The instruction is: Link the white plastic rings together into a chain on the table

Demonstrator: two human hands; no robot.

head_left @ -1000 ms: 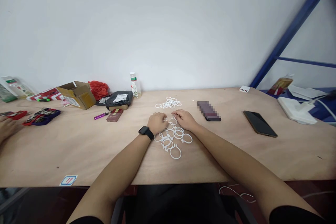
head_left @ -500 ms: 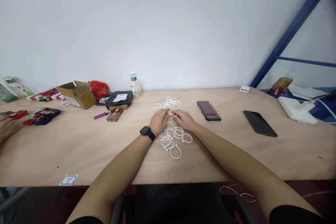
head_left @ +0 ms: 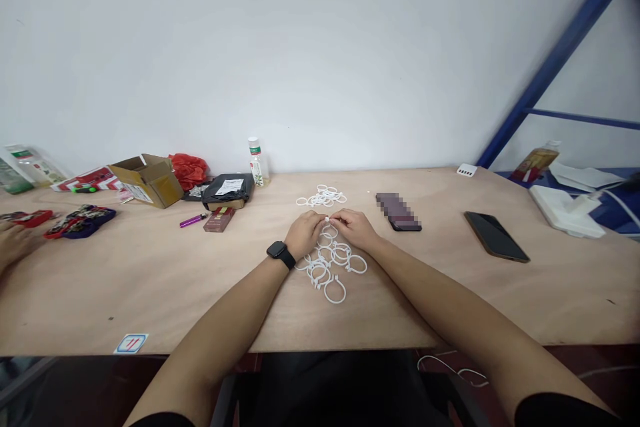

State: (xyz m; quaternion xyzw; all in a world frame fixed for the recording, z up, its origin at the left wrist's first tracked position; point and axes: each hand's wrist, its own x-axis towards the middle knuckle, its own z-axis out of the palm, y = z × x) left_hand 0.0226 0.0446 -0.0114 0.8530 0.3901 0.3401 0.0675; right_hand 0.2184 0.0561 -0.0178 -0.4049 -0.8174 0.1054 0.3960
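A white plastic ring with a small clip [head_left: 327, 219] is pinched between the fingertips of both hands, low over the table. My left hand [head_left: 303, 235], with a black watch on its wrist, closes on it from the left. From the right, my right hand [head_left: 356, 228] grips the same clip with thumb and forefinger. Several loose white rings [head_left: 336, 277] lie spread between my forearms, partly under the left hand. Just beyond my fingers is a second heap of white rings [head_left: 327, 198].
Right of the hands lie a pixelated phone [head_left: 399, 212] and a dark phone [head_left: 496, 236]. To the left are a dark red box [head_left: 219, 219], purple lighter [head_left: 193, 220], black package [head_left: 227, 190], bottle [head_left: 257, 167] and open carton [head_left: 157, 183]. Another person's hand [head_left: 15, 243] is at far left.
My fingertips have come down slightly toward me, and the clip between them shows more plainly. Both ring heaps look unchanged.
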